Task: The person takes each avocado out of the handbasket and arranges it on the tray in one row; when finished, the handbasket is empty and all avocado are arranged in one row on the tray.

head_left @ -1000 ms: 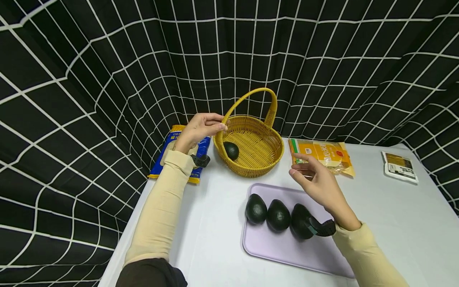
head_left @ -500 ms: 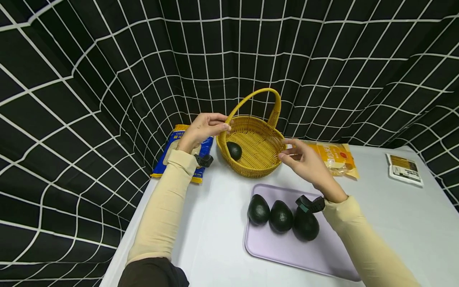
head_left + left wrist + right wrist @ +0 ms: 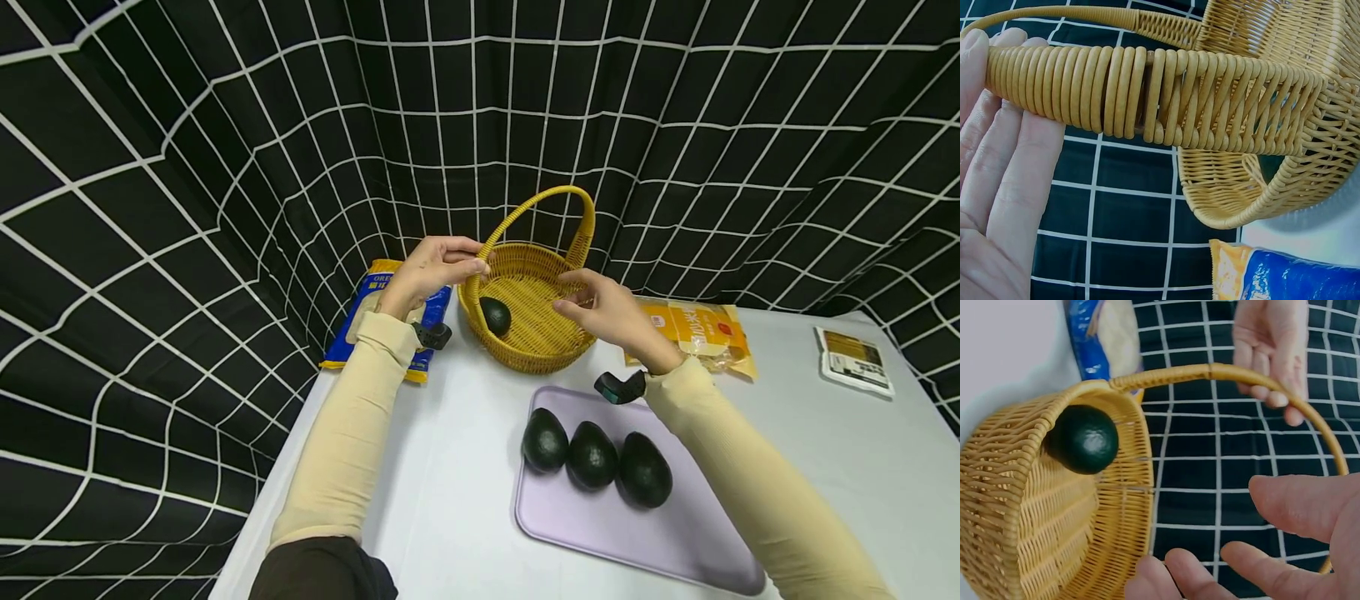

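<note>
A yellow wicker basket with a tall arched handle stands at the back of the table. My left hand pinches the left side of that handle between thumb and fingers. Inside, against the left wall, lies one dark green avocado. My right hand hovers over the basket's right part, holding nothing, its thumb and fingers apart. In the right wrist view a gap separates these fingers from the avocado. Nearer me, a lilac tray bears three more avocados in a row.
A blue and yellow packet lies left of the basket, under my left wrist. To the right lie an orange packet, partly behind my right arm, and a small white and brown pouch. A black gridded curtain surrounds the table's back and sides.
My right hand has moved left and away from me, from above the tray's far edge to over the basket. The left hand keeps its hold on the handle.
</note>
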A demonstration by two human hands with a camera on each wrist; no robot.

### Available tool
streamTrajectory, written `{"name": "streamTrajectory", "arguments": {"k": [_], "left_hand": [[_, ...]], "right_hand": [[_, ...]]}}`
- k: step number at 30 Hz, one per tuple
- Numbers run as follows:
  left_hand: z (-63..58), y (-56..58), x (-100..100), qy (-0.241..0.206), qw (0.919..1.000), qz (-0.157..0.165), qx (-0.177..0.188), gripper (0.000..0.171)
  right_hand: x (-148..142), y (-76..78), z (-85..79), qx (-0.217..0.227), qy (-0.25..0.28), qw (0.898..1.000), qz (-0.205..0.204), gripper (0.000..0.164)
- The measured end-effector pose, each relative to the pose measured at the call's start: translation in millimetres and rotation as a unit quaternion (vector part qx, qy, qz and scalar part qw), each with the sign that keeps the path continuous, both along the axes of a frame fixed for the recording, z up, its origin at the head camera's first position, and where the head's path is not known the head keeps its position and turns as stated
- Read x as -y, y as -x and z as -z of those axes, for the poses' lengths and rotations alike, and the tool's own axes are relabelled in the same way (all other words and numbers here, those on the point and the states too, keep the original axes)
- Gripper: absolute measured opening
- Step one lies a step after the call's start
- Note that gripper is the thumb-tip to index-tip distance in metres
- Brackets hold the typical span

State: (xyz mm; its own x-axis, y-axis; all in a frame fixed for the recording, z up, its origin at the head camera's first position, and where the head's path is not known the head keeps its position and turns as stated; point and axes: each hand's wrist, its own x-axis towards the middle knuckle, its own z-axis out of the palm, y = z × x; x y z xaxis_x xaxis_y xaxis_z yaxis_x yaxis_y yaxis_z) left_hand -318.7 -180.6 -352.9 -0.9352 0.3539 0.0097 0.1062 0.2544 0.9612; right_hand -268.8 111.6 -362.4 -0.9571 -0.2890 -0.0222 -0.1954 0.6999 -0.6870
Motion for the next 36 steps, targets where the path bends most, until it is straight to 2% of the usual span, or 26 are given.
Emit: {"name": "streamTrajectory", "arguments": {"k": [11,20,26,36], "left_hand": [[0.4,1.6,0,-0.009,0.9999,-0.001,0.012,0.033],[1.2,1.5,1,-0.016,0.9998,0.003,0.012,0.032],[2.5,2.2,1,-0.023,0.9996,0.005,0.018,0.034],[1.3,1.2,2,-0.017,0.9998,0.006,0.006,0.034]], "right_hand": [[29,32.9,18.1,0.034,-0.045,0.998,-0.042,0.051],[52,58.1,21.7,0.053,-0.097,0.991,-0.074,0.055],[65,68.4,22.6,0.061,-0.116,0.987,-0.097,0.056],[84,86.4,35.9,0.069,-0.154,0.977,-0.132,0.057]]}}
